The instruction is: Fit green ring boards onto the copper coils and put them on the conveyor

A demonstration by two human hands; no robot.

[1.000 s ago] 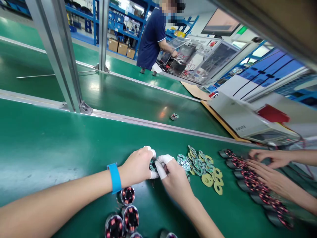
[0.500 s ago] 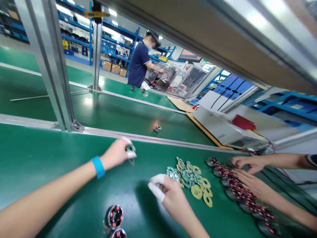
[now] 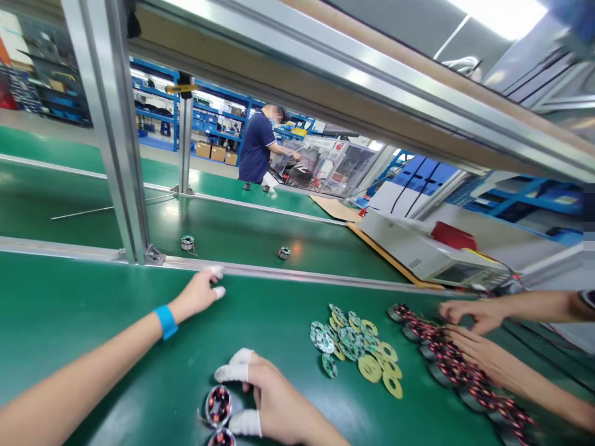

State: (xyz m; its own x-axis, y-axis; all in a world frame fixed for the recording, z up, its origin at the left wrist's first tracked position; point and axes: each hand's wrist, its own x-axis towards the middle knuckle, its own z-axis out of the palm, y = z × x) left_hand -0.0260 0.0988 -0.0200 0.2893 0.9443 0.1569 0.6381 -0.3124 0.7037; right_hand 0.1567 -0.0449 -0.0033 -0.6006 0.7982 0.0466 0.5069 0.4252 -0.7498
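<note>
R hand (image 3: 274, 396) moved back onto stator (image 3: 218, 406), coil face up, L hand (image 3: 201, 292) empty

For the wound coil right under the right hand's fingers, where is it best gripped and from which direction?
Grip the wound coil by its round metal rim, thumb and forefinger on opposite sides, coming from above. It seems to sit face up on the green belt, so the copper windings face up and are probably best left untouched. The right hand is already at its right side; a second coil crowds the near edge.

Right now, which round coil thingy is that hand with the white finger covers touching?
The right hand touches the upper coil; the other one sits below it at the picture's edge.
</note>
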